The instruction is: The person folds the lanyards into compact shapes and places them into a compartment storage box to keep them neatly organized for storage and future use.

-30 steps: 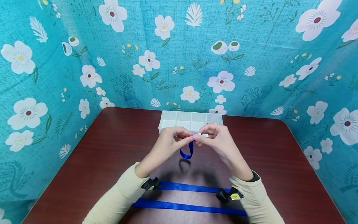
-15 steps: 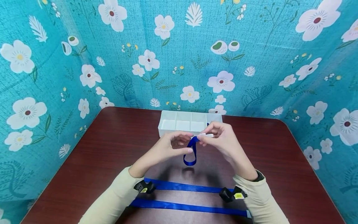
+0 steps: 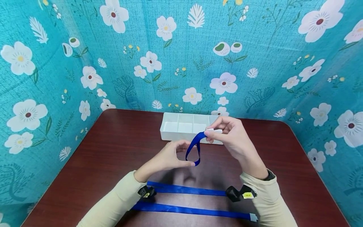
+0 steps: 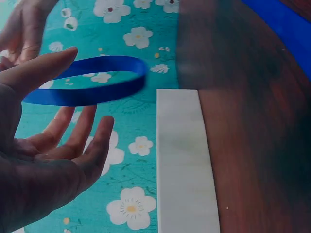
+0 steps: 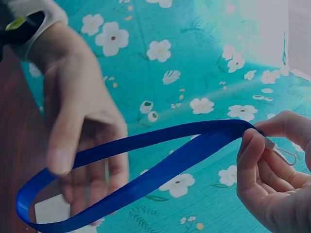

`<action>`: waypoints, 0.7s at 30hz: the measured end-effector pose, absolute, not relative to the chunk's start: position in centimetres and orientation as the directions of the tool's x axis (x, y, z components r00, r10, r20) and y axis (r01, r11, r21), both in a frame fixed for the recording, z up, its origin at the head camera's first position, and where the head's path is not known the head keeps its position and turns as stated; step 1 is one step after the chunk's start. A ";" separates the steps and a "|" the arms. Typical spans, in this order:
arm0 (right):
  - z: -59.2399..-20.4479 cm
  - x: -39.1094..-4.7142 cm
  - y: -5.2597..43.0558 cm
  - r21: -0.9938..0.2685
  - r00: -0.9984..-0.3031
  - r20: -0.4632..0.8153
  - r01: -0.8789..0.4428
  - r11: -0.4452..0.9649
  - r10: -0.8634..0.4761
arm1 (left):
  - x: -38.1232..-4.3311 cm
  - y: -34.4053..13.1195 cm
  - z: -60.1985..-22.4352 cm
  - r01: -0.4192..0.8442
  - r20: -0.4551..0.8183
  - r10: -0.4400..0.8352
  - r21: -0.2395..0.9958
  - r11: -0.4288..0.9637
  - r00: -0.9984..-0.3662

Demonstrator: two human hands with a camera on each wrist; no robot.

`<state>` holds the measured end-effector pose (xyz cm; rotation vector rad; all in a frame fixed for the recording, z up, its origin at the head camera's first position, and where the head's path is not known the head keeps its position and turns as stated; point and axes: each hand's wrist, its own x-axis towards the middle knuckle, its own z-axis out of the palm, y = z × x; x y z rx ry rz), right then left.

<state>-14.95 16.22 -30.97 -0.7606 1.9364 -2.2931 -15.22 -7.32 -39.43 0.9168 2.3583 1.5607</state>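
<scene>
A looped blue lanyard (image 3: 195, 139) hangs in the air between the hands. My right hand (image 3: 231, 137) pinches its gathered end, where a white clip (image 5: 270, 144) with a thin wire-like hook sticks out past the fingers. My left hand (image 3: 170, 156) is at the loop's lower end, thumb and fingers spread apart. In the left wrist view, the strap (image 4: 87, 95) passes between the left thumb and the fingers, which do not close on it. Whether the thumb touches the strap is hard to tell.
Behind the hands stands a white divided tray (image 3: 175, 135). Two flat blue straps (image 3: 193, 210) lie across the near part of the brown table (image 3: 119, 148), one with a pale end piece (image 3: 253, 217). A flowered teal curtain (image 3: 181, 63) surrounds the table's back and sides.
The left hand has let go of the clip end and moved down to the bottom of the loop. The right hand, holding the lanyard, has moved up and to the right, stretching the loop.
</scene>
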 end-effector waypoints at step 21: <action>-29.5 -14.4 18.7 -0.862 -0.845 0.394 -0.202 -0.465 -0.363 | -15.3 -7.6 -40.4 0.237 0.083 0.541 0.946 0.221 -0.837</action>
